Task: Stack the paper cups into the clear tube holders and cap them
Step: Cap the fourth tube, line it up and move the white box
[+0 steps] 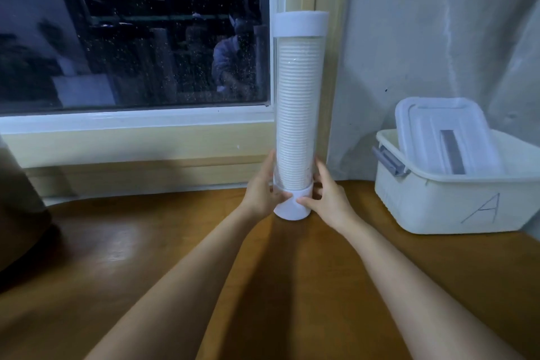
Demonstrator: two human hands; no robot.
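The table [146, 257] carried the upright clear tube holder [296, 114] between the hands, full of paper cups [295, 82] and capped at both ends. The left hand [260, 193] and right hand [327, 199] gripped its base. Capping looked finished, so the next move probably called for a steady release.

The tube [295, 155] is clear, glossy plastic; the paper cups [295, 90] inside look matt white, with finely ribbed stacked rims. Its top cap [300, 22] and bottom cap [292, 206] are smooth matt plastic. The table [146, 242] is varnished wood with a sheen. At right, the bin [438, 207] is smooth cream plastic and its lid [429, 126] is translucent.
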